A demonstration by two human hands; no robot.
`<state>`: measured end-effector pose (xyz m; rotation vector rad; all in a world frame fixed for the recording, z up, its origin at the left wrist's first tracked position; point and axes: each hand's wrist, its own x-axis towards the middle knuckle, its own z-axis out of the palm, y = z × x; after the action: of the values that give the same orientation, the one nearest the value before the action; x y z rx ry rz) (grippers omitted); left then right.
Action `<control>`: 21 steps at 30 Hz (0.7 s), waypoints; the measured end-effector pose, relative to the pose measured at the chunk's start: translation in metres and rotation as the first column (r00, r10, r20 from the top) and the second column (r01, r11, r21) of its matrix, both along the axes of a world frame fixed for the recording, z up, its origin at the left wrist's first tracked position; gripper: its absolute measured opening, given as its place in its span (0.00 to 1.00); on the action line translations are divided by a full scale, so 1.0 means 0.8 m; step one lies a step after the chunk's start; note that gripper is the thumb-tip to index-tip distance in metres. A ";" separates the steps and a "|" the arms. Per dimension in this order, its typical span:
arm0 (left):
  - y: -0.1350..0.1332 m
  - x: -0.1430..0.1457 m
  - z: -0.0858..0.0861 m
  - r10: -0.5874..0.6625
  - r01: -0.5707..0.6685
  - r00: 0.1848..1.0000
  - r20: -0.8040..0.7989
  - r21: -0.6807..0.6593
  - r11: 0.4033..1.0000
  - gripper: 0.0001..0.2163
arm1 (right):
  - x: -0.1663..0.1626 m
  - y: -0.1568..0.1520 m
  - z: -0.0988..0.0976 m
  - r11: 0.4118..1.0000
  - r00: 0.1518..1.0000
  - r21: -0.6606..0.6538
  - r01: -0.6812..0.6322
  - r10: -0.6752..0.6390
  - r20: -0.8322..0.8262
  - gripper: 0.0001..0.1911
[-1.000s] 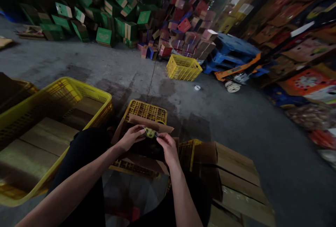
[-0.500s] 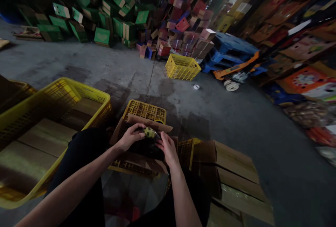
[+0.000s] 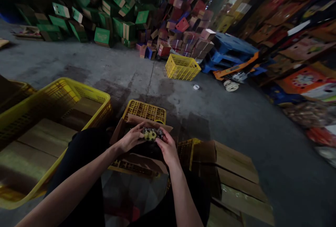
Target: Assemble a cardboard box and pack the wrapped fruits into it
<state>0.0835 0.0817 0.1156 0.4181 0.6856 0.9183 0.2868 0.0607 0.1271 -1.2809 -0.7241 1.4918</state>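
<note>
Between my hands is a small yellow-green item with dark spots in clear plastic wrap [image 3: 150, 135]; its exact kind is unclear. The fingers of my left hand [image 3: 132, 136] are closed on its left end. My right hand [image 3: 167, 146] pinches the wrap at the other end. Directly below lies an open cardboard box [image 3: 141, 119] with its flaps spread, and its inside is dark. The box rests on an upturned yellow plastic crate [image 3: 145, 110].
To the left stands a large yellow crate [image 3: 101, 96] holding closed cartons [image 3: 47, 137]. More cartons [image 3: 236, 160] are stacked at my right. Farther off are a small yellow crate [image 3: 182, 68], blue pallets [image 3: 232, 47], an orange pallet jack [image 3: 237, 69] and heaped green boxes [image 3: 102, 36].
The wrapped item has turned so its spotted face shows more and it lies more level. My right hand has shifted its fingers around the wrap's right end.
</note>
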 end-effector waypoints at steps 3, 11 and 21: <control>-0.001 0.001 -0.001 -0.008 0.008 0.996 -0.092 -0.001 1.000 0.31 | -0.001 0.001 -0.003 0.999 1.000 0.040 -0.012 0.011 0.027 0.36; 0.001 0.001 -0.011 -0.021 0.027 0.994 -0.109 0.052 0.998 0.19 | -0.001 0.002 0.005 0.990 0.996 0.114 -0.088 0.084 0.041 0.32; 0.001 0.000 -0.013 -0.019 0.020 0.998 -0.057 0.025 0.999 0.17 | -0.003 -0.002 0.021 0.975 0.984 0.131 -0.178 0.174 0.038 0.31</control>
<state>0.0833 0.0824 0.1053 0.4743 0.7207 0.9006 0.2845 0.0595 0.1436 -1.1599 -0.9599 1.5416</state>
